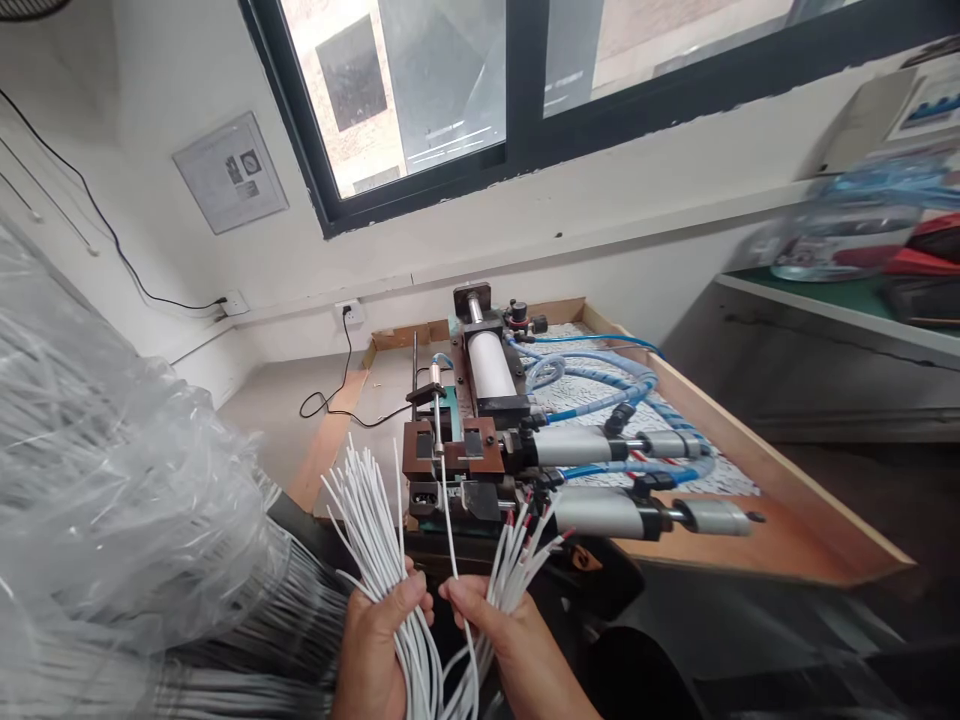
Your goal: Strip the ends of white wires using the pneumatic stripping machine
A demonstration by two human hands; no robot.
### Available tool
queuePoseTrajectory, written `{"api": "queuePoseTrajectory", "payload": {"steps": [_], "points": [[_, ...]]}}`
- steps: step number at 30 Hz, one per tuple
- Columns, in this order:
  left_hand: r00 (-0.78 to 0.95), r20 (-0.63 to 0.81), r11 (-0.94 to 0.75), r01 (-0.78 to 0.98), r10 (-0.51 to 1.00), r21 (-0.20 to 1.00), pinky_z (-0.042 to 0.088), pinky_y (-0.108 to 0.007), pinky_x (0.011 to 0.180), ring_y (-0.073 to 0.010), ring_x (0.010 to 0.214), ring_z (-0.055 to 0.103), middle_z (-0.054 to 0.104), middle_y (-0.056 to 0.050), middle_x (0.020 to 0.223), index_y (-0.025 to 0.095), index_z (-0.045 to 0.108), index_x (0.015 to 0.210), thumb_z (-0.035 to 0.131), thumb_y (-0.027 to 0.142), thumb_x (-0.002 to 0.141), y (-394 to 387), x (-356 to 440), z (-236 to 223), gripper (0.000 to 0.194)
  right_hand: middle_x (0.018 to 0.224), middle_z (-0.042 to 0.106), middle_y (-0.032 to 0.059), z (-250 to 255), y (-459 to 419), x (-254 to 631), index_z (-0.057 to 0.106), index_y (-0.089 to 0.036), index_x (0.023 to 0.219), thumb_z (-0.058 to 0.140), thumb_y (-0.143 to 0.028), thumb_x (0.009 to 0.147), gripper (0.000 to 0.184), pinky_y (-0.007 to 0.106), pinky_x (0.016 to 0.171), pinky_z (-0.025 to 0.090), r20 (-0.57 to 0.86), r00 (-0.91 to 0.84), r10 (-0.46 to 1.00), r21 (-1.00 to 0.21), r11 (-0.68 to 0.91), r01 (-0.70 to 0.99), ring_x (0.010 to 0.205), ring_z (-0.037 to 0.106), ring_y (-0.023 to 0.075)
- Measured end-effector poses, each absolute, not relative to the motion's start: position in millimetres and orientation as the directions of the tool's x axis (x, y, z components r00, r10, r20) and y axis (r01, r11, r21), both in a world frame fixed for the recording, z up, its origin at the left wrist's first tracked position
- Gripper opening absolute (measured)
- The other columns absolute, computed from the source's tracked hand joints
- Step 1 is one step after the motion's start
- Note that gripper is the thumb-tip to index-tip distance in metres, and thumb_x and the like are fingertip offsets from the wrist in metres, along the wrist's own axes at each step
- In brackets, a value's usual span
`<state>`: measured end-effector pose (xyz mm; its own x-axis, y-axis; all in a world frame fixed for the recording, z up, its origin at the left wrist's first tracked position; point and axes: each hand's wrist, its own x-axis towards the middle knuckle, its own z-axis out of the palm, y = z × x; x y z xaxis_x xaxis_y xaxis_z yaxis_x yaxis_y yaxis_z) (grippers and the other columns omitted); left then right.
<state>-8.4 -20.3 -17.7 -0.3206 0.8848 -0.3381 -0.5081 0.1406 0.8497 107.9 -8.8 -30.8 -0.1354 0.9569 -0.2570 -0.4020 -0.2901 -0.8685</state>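
My left hand is closed around a thick bundle of white cables, their plain ends fanned upward. Between the thumb and fingers of my right hand runs a single white cable, which rises to the brown metal jaws of a pneumatic wire-stripping machine. The same hand also holds a second cable bundle, several of whose ends show reddish inner wires. Both bundles loop down together below my hands. The tip of the single cable is hidden at the jaws.
Wooden boards edge the machine's tray, with air cylinders and blue hoses on the right. Plastic-wrapped cable stacks fill the left. A green-topped shelf holds plastic bottles at right. A black power cord lies behind.
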Motion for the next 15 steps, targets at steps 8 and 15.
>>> {"api": "queuePoseTrajectory", "payload": {"steps": [8,15], "points": [[-0.303,-0.321,0.132,-0.51,0.897,0.85,0.043,-0.022,0.051,-0.0099,0.045,0.052,0.059,0.002,0.046,0.014,0.061,0.067,0.07,0.016,0.056,-21,-7,-16,0.014,0.054,0.053,0.0007,-39,-2,109,0.065,-0.013,0.058,0.064,-0.037,0.064,0.024,0.028,0.061,0.033,-0.282,-0.183,0.942,-0.848,-0.334,-0.411,0.059,0.044,0.0141],[-0.33,-0.372,0.158,-0.526,0.868,0.836,0.044,-0.023,0.051,-0.0114,0.047,0.055,0.062,0.0,0.05,0.013,0.063,0.065,0.07,0.017,0.055,-26,-1,-14,0.012,0.049,0.048,-0.0029,-22,8,102,0.065,-0.012,0.069,0.067,-0.035,0.061,0.024,0.022,0.049,0.031,-0.284,-0.4,0.871,-0.703,-0.473,-0.532,0.046,0.039,0.0082]]}}
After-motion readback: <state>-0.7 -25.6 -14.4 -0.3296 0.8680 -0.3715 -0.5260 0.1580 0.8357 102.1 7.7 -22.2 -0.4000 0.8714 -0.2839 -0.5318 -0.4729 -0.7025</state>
